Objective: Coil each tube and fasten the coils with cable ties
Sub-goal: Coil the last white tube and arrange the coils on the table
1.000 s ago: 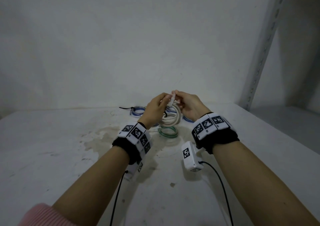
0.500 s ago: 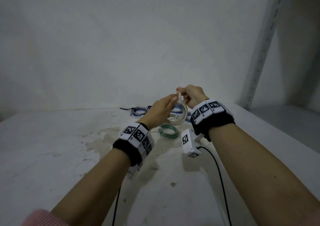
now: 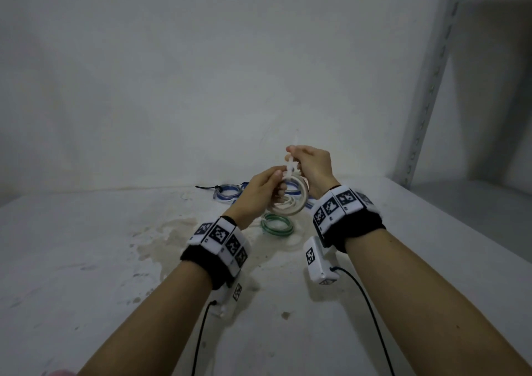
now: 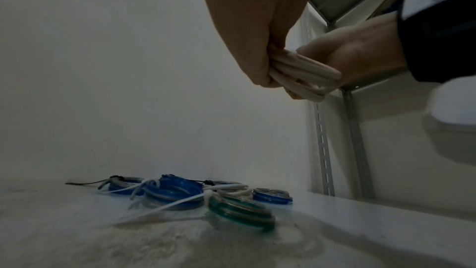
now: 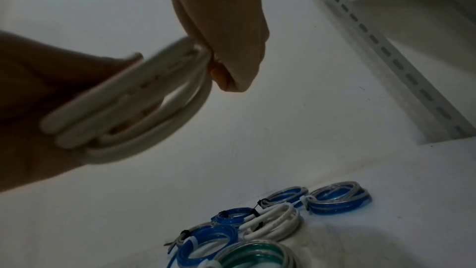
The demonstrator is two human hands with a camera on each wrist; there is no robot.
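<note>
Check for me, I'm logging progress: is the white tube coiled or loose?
Coiled: the white tube forms stacked loops, held above the table by the left hand and right hand.

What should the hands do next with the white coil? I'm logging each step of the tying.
Probably keep pulling the cable tie tail upward with the right hand while the left hand steadies the white coil. The coil is held above the table, and the tie's tail rises from it.
</note>
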